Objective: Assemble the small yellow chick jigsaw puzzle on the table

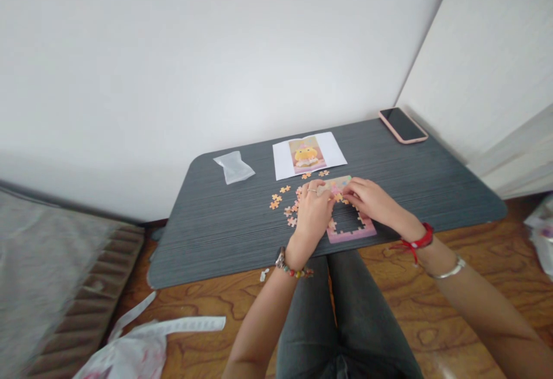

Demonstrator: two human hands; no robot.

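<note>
1. Your knees (345, 315) in grey trousers sit nearest the camera, over a wood floor (475, 275).
2. Your left forearm carries a bead bracelet (294, 268); your right wrist has a red cord (417, 242) and a silver bangle (449, 269).
3. Your left hand (313, 215) rests on the table (216, 223), fingers curled narrow at the puzzle's top left edge; cannot tell whether it pinches a piece.
4. Your right hand (371, 200) lies over the puzzle's top right, fingers bent close together, tips just beside the left hand's; what it holds is hidden.
5. Puzzle (349, 226) lies flat near the table's front edge, right in front of you; only the pink border frame is joined, the middle open to the table top.
6. Loose pieces (280, 197), orange and pink, are scattered just left of the puzzle and left hand; a few more lie behind the hands near the sheet.
7. Sheet (309, 155), white with a yellow-figure picture in its middle, lies flat behind the puzzle, apart from it.
8. Clear bag (234, 167) lies left of the sheet, well apart from the pieces.
9. Phone (402, 125), pink case, face up, is at the table's far right corner, well apart from your hands.
10. White bag (142, 344) lies on the floor at lower left; a grey mattress (52, 275) is beyond it at the left edge.
</note>
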